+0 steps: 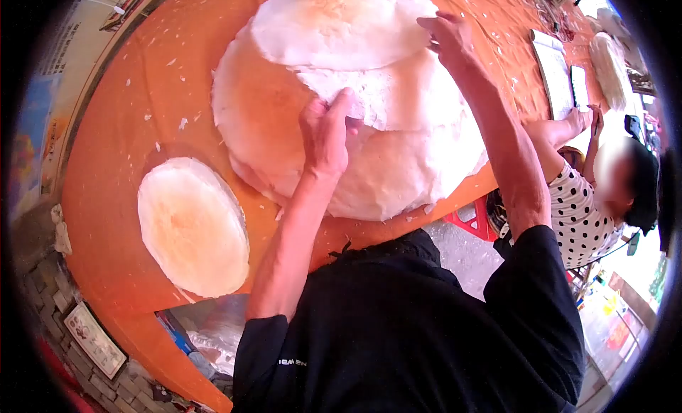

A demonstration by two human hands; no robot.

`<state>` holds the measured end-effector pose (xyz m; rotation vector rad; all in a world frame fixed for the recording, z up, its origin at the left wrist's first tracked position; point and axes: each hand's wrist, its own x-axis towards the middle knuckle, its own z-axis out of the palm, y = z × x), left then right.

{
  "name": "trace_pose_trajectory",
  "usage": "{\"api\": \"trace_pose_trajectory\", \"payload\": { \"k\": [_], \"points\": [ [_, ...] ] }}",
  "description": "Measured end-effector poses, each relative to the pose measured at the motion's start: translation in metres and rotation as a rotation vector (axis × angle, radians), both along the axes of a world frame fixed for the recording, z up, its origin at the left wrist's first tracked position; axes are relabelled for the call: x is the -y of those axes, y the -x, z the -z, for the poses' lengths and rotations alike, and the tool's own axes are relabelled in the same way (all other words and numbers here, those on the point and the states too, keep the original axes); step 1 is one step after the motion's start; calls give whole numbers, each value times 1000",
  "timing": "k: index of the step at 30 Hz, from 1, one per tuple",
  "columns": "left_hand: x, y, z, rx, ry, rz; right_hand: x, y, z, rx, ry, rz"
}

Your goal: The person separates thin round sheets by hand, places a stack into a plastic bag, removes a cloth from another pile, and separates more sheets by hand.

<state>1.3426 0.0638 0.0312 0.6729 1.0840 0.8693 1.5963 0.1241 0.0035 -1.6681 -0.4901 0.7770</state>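
A broad, pale pile of thin round sheets (398, 168) lies on the orange table covering (106, 200), directly in front of the person. A paler round sheet (341, 26) lies across its far part, and a ragged whitish patch shows just below that sheet's edge. The left hand (327, 132) is over the middle of the pile, thumb and fingers drawn together beside the patch; whether they pinch anything cannot be told. The right hand (449, 40) has its fingers bent at the upper sheet's right edge; a grip cannot be made out. Both forearms hide parts of the pile or table. Left of the pile, well apart, lies a smaller oval-looking stack (193, 228), with white flakes scattered nearby. To the right are a notepad (553, 72), a clear plastic bundle (609, 68), a seated person in a dotted top (579, 218) and a red stool (479, 220).
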Motion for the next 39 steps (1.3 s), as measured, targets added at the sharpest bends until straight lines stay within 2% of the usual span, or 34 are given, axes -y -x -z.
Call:
{"api": "trace_pose_trajectory", "payload": {
  "k": [1, 3, 4, 5, 6, 9, 10, 11, 13, 15, 17, 18, 20, 21, 23, 24, 25, 27, 28, 29, 31, 32, 33, 34, 35, 37, 38, 39],
  "points": [
    [5, 0, -7, 117, -118, -58, 0, 4, -11, -1, 3, 2],
    [15, 8, -6, 245, -139, -102, 0, 5, -33, 205, -197, -154],
    [18, 15, -4, 269, -4, -106, -5, 4, -37, 1, -379, -114],
    [21, 23, 1, 292, 129, -113, 8, 13, -57, -18, -362, -84],
    [24, 33, 30, 292, 260, -139, 22, 22, -77, -38, -346, -54],
    [37, 37, 33, 350, 281, -199, 76, 30, -79, -102, -297, 12],
    [42, 50, 53, 340, 276, -105, 95, 36, -70, -149, -242, 29],
    [46, 53, 48, 340, 286, -120, 113, 43, -58, -195, -187, 45],
    [41, 50, 32, 557, 314, -106, 138, 56, -28, -300, -85, 103],
    [44, 48, 27, 631, 282, -74, 154, 65, -19, -248, 47, 21],
    [47, 46, 22, 768, 232, -75, 162, 68, -16, -264, 53, 30],
    [46, 44, 25, 767, 230, -73, 166, 69, -18, -256, 60, 4],
    [46, 42, 32, 419, 166, 41, 175, 71, -29, -217, 137, -72],
    [47, 41, 33, 419, 165, 41, 184, 68, -29, -216, 204, -110],
    [46, 41, 36, 279, 153, 17, 194, 67, -54, 262, 490, -323],
    [43, 40, 36, 279, 151, 12, 201, 66, -55, 786, 476, -422],
    [41, 39, 36, 308, 130, -9, 201, 75, -62, 1036, 403, -427],
    [41, 36, 28, 335, 114, -24, 190, 93, -78, 1309, 296, -635],
    [38, 31, 17, 380, 120, -50, 182, 101, -73, 1312, 194, -681],
    [36, 30, 11, 423, 127, -78, 171, 105, -66, 1450, 71, -693],
    [31, 38, 15, 400, 100, -29, 150, 85, -27, 1424, 47, -789],
    [29, 41, 14, 455, 124, -23, 138, 83, -25, 1218, -6, -736],
    [28, 46, 13, 508, 150, -18, 129, 80, -33, 1278, -115, -680],
    [30, 58, 25, 521, 203, -16, 115, 74, -44, 1346, 66, -732],
    [37, 69, 19, 397, 234, -61, 104, 69, -61, 1405, 256, -781],
    [55, 96, 25, 189, 130, -64, 78, 80, -130, 1561, 465, -666],
    [62, 109, 30, 191, 130, -68, 78, 84, -151, 1565, 289, -505],
    [72, 123, 35, 31, 119, -88, 84, 90, -170, 1552, 115, -352]
  ]
}}
